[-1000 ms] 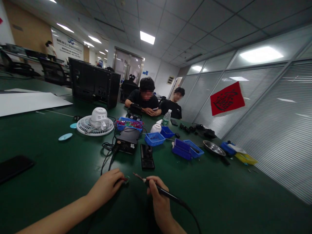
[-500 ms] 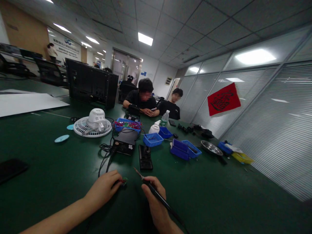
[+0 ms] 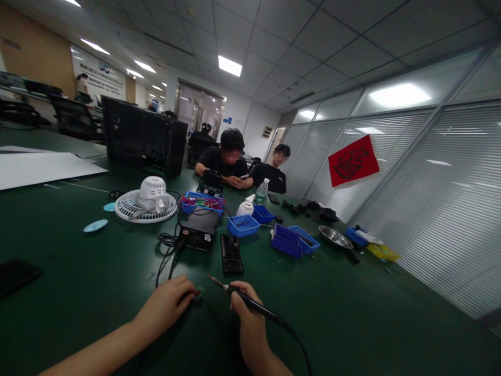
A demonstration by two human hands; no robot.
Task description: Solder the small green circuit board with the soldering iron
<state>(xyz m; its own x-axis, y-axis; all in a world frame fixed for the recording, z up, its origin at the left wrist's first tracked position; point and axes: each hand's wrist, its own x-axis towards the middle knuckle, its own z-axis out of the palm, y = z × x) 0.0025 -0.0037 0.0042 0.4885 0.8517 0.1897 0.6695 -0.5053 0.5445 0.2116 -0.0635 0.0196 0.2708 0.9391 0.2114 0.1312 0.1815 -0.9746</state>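
My right hand [image 3: 250,318] is closed around the black handle of a soldering iron [image 3: 256,306]. The iron's metal tip points up and left, a little above and apart from a small green circuit board [image 3: 199,293]. My left hand [image 3: 170,297] pinches the board, or red wires at its edge, between thumb and fingertips, low over the green table. The board's details are too small to make out. Beyond my hands stands a black soldering iron stand [image 3: 231,255]. A black control box [image 3: 199,230] with cables sits to its left.
Behind the box is a blue tray [image 3: 203,201] full of red wires and boards. A white fan part [image 3: 145,203] lies left. Blue bins [image 3: 285,241] and a metal bowl [image 3: 335,237] stand right. Two people sit across the table, near a water bottle [image 3: 261,192].
The soldering iron has swung flatter, its tip shifting left toward the board. My left hand keeps its pinch almost in place. The whole view has shifted slightly.
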